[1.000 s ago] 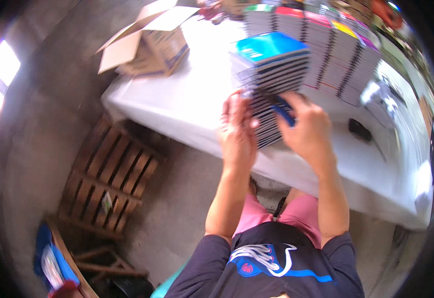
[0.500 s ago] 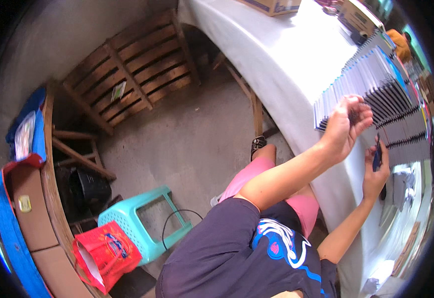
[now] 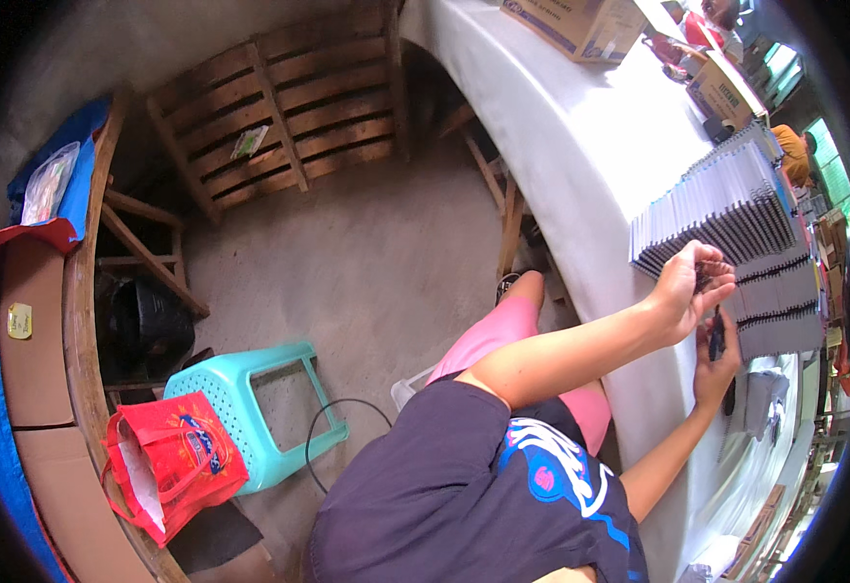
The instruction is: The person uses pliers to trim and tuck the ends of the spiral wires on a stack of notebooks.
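My left hand (image 3: pixel 679 295) is raised beside the table's edge, its fingers curled round small dark wiry pieces (image 3: pixel 703 280) that look like bits of black coil. Just below it, my right hand (image 3: pixel 717 373) grips dark-handled pliers (image 3: pixel 716 338), their tip pointing up toward the left hand. Right beyond the hands stands a long stack of spiral-bound notebooks (image 3: pixel 716 219) with black coils. Nearer and to the right lie more notebooks (image 3: pixel 780 309) with pale covers. Fingers partly hide what the left hand holds.
The notebooks rest on a white-covered table (image 3: pixel 541 126). Cardboard boxes stand farther along it (image 3: pixel 575 24). At left are a turquoise stool (image 3: pixel 240 374), a red bag (image 3: pixel 187 462) and a wooden-edged bench (image 3: pixel 85 360). A slatted wooden pallet (image 3: pixel 279 117) leans at the wall. People are in the background.
The view has shifted, so the table and stool sit differently in it. My hands have come closer together, the pliers' tip now near my left fingers. Both hands keep their hold.
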